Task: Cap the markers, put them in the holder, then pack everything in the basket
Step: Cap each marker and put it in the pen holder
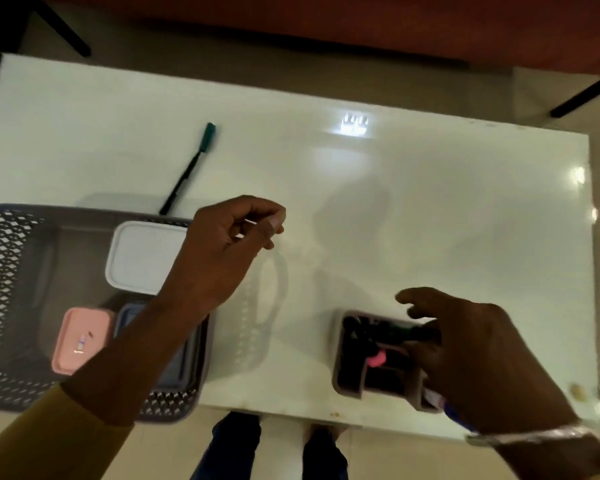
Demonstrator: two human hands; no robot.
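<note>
The left hand (229, 244) hovers, fingers curled toward the thumb with nothing visible in them. Its forearm crosses the basket (11, 271), partly hiding a blue box (184, 362) beside a white box (142, 254) and a pink box (80, 337). Beyond it lies a green-capped marker (187, 169). The right hand (465, 344) pinches a dark marker (400, 330) over the holder (347, 386). All this is on a glossy white table (430, 202) over a beige floor (395, 459).

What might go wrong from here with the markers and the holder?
The holder sits close to the near edge of the table; the right hand, pushing its dark marker in, may nudge it off. The green-ended marker beyond the basket lies apart and may get forgotten. The basket seems to overhang that edge, so it could tip.
</note>
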